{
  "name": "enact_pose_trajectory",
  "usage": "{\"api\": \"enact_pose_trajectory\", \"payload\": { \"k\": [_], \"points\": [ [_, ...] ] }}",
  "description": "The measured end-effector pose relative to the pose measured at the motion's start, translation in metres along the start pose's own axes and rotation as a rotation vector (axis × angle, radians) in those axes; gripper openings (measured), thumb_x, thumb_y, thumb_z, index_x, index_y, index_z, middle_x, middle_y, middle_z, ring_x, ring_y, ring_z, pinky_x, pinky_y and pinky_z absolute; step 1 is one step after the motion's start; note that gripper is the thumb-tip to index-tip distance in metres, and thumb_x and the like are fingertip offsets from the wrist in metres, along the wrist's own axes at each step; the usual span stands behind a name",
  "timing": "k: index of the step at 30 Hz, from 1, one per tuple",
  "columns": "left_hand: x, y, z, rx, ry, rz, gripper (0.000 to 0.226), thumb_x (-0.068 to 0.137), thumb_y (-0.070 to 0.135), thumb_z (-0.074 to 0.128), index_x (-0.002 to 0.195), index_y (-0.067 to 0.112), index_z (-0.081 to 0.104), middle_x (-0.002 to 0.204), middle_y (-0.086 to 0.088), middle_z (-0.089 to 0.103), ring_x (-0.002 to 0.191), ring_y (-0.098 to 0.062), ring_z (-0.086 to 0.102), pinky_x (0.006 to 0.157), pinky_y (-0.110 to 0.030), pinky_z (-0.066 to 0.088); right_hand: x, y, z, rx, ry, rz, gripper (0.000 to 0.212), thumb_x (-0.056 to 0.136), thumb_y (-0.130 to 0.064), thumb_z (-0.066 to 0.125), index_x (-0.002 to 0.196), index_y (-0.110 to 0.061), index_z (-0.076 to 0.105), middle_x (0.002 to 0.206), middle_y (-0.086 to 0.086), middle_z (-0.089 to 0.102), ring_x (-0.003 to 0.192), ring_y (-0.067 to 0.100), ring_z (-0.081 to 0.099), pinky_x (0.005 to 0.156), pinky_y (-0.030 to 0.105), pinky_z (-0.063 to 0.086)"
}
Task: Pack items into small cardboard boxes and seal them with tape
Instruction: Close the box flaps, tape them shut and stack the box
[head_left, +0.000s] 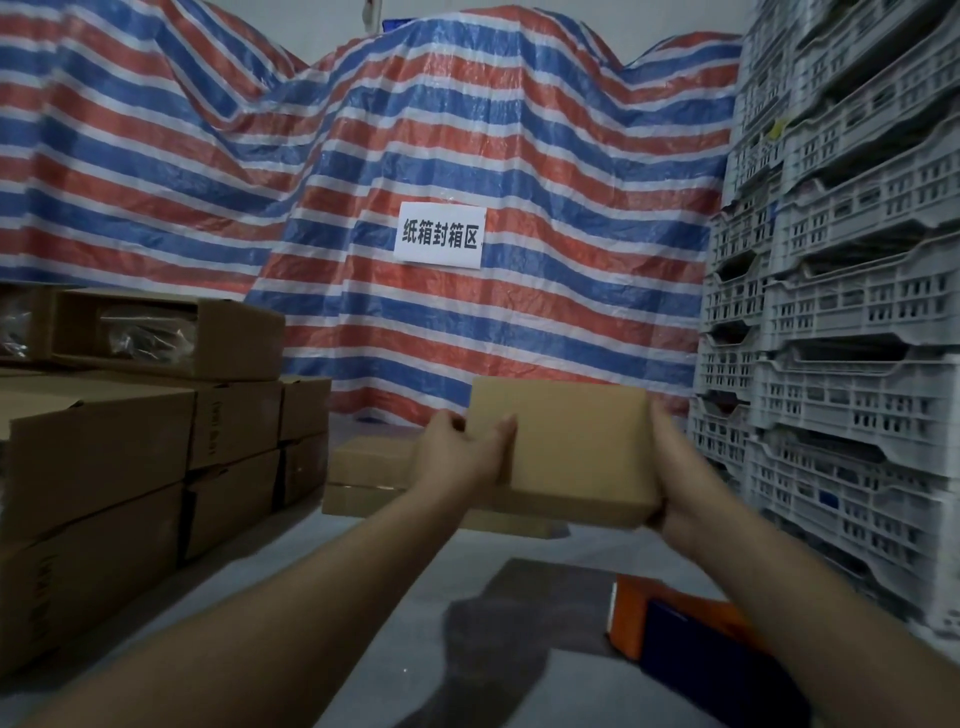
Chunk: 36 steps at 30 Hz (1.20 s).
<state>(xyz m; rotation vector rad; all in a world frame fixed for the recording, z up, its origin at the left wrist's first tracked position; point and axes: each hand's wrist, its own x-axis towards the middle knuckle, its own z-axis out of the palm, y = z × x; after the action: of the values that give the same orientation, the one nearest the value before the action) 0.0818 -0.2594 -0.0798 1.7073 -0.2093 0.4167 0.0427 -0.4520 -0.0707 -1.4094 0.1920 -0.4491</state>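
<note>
I hold the small cardboard box up in the air with both hands, above the grey desk. My left hand has its grip closed on the left edge, thumb on top. My right hand grips the right near corner. Two flat boxes lie stacked just behind. An orange and blue tape dispenser lies near my right arm.

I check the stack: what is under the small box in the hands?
Under the small box, two flat cardboard boxes lie stacked on the grey surface; their right parts are hidden.
</note>
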Motion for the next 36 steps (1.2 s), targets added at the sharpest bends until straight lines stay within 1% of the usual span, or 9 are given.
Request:
{"api": "enact_pose_trajectory", "payload": {
  "k": [3,6,10,13,17,19,22,28,36],
  "points": [
    [0.030,0.014,0.045,0.081,-0.004,0.017,0.050,0.087,0.063,0.057,0.112,0.020,0.053,0.105,-0.001,0.060,0.097,-0.023,0.059,0.091,-0.046,0.052,0.027,-0.029,-0.031,-0.061,0.006,0.004,0.042,0.093,-0.054,0.057,0.119,-0.023,0.069,0.095,0.006,0.078,0.091,0.029,0.072,0.076,0.042,0.059],
    [0.058,0.016,0.094,0.046,-0.134,-0.009,0.059,0.083,0.064,0.061,0.122,0.020,0.050,0.114,-0.001,0.059,0.099,-0.020,0.058,0.091,-0.043,0.052,0.066,-0.040,-0.061,-0.194,0.043,0.017,0.035,0.098,-0.041,0.052,0.124,-0.019,0.060,0.108,0.013,0.071,0.100,0.033,0.067,0.089,0.049,0.056],
    [0.083,-0.007,0.141,0.129,-0.429,0.054,0.121,0.065,0.058,0.082,0.152,0.038,0.000,0.134,0.002,0.038,0.123,-0.024,0.046,0.095,-0.040,0.046,0.115,-0.028,-0.087,-0.278,0.108,0.068,0.036,0.103,-0.047,0.049,0.124,-0.019,0.058,0.109,0.011,0.066,0.092,0.030,0.064,0.065,0.037,0.051],
    [0.092,-0.040,0.155,0.185,-0.647,0.192,0.112,0.071,0.044,0.084,0.146,0.048,0.001,0.127,0.011,0.039,0.111,-0.011,0.046,0.083,-0.026,0.050,0.142,0.002,-0.101,-0.298,0.130,0.140,0.042,0.099,-0.055,0.052,0.115,-0.017,0.060,0.095,0.011,0.064,0.080,0.029,0.062,0.057,0.034,0.050],
    [0.095,-0.078,0.173,0.844,-0.494,0.488,0.044,0.087,0.053,0.063,0.122,0.031,0.047,0.120,-0.001,0.054,0.115,-0.022,0.049,0.098,-0.041,0.044,0.164,0.050,-0.113,-0.345,0.135,0.218,0.041,0.098,-0.053,0.055,0.110,-0.015,0.065,0.078,0.011,0.069,0.069,0.029,0.065,0.052,0.034,0.054],
    [0.096,-0.089,0.177,1.079,-0.336,0.655,0.046,0.089,0.064,0.052,0.121,0.031,0.053,0.122,-0.004,0.050,0.120,-0.025,0.040,0.102,-0.043,0.034,0.168,0.067,-0.114,-0.333,0.107,0.218,0.033,0.095,-0.047,0.063,0.103,-0.015,0.069,0.060,0.008,0.072,0.051,0.025,0.069,0.038,0.029,0.051],
    [0.107,-0.092,0.180,1.103,-0.300,0.674,0.052,0.089,0.067,0.049,0.127,0.031,0.052,0.134,-0.005,0.044,0.130,-0.027,0.034,0.110,-0.045,0.026,0.175,0.076,-0.113,-0.329,0.116,0.171,0.027,0.095,-0.042,0.066,0.100,-0.015,0.065,0.054,0.003,0.070,0.041,0.018,0.066,0.031,0.029,0.047],
    [0.121,-0.095,0.182,1.153,-0.277,0.547,0.061,0.089,0.068,0.047,0.133,0.026,0.050,0.147,-0.008,0.039,0.142,-0.031,0.024,0.118,-0.050,0.016,0.188,0.076,-0.100,-0.312,0.123,0.168,0.058,0.098,-0.052,0.056,0.138,-0.011,0.050,0.094,0.008,0.061,0.076,0.024,0.060,0.030,0.022,0.043],
    [0.122,-0.107,0.179,1.149,-0.270,0.489,0.071,0.094,0.064,0.041,0.149,0.020,0.031,0.154,-0.010,0.033,0.144,-0.032,0.023,0.120,-0.050,0.012,0.198,0.082,-0.093,-0.359,0.119,0.153,0.071,0.096,-0.058,0.051,0.148,-0.011,0.041,0.118,0.010,0.059,0.090,0.027,0.059,0.062,0.037,0.061]
  ]
}}
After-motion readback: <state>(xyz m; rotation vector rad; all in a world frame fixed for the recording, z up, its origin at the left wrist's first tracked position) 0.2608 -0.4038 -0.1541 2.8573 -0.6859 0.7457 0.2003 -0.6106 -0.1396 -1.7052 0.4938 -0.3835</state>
